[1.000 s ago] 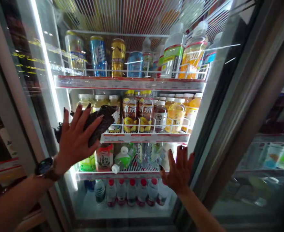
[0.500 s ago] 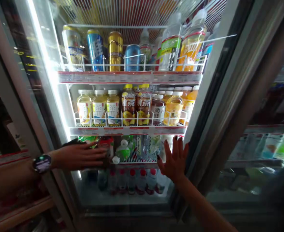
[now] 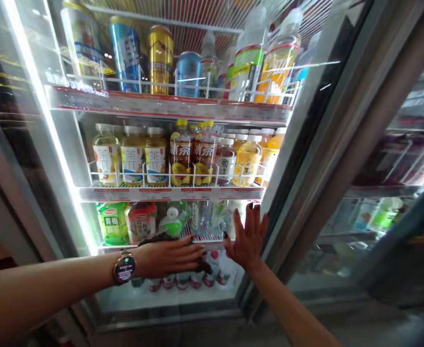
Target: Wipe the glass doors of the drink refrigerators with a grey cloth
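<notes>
My left hand (image 3: pixel 170 257), with a watch (image 3: pixel 124 268) on its wrist, lies flat against the glass door (image 3: pixel 71 159) of a drinks fridge and presses a dark cloth (image 3: pixel 159 238) onto it, low down in front of the third shelf. My right hand (image 3: pixel 247 239) is spread flat on the same glass near the door's right edge, just right of the left hand's fingertips. It holds nothing.
Behind the glass, cans (image 3: pixel 160 58) stand on the top shelf, tea and juice bottles (image 3: pixel 156 158) on the second, green and red packs (image 3: pixel 112 222) on the third, red-capped bottles (image 3: pixel 183 280) at the bottom. The door's metal frame (image 3: pixel 345 144) runs diagonally at right, with another fridge beyond.
My left hand has swept the cloth down from the second shelf's level and then rightward across the lower glass. My right hand has stayed flat on the glass.
</notes>
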A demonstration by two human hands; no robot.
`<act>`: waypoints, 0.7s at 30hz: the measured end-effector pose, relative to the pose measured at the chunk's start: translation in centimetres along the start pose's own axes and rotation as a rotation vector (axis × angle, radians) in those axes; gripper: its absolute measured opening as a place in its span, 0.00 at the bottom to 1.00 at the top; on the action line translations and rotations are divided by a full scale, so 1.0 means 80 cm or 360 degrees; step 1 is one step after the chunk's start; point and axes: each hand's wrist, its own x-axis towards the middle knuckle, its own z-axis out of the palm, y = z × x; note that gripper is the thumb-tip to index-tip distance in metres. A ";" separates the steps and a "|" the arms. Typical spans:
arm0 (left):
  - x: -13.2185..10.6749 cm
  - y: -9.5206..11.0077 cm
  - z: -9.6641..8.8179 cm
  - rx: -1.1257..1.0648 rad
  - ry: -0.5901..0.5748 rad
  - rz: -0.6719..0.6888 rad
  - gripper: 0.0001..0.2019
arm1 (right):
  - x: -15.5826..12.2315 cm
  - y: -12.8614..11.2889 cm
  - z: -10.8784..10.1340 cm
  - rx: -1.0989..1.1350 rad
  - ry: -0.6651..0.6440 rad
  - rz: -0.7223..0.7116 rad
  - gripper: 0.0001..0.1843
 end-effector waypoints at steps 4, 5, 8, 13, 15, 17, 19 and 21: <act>-0.086 -0.016 -0.018 -0.0104 -0.0043 0.0024 0.26 | 0.000 -0.002 -0.001 0.0052 0.0020 0.0010 0.46; -0.105 -0.036 -0.033 -0.0095 -0.0069 -0.0011 0.27 | -0.001 -0.003 -0.001 0.0062 0.0019 0.0027 0.46; -0.129 -0.109 -0.087 0.0008 -0.0080 -0.0258 0.31 | -0.004 -0.003 0.002 0.0079 0.0018 0.0061 0.46; -0.064 -0.190 -0.130 0.0215 0.0290 -0.0745 0.35 | -0.003 -0.003 0.003 0.0075 0.0066 0.0023 0.42; -0.019 -0.187 -0.123 0.0233 0.0379 -0.0821 0.38 | -0.002 -0.003 0.002 0.0066 0.0056 0.0012 0.41; 0.018 -0.162 -0.104 0.0195 0.0361 -0.0877 0.41 | -0.001 -0.003 0.002 0.0053 0.0055 0.0004 0.41; 0.038 -0.120 -0.078 0.0151 0.0304 -0.0878 0.42 | 0.001 -0.003 0.001 0.0040 0.0065 -0.0010 0.41; 0.036 -0.069 -0.048 0.0119 0.0248 -0.0761 0.39 | 0.003 -0.003 0.000 0.0037 0.0073 -0.0023 0.41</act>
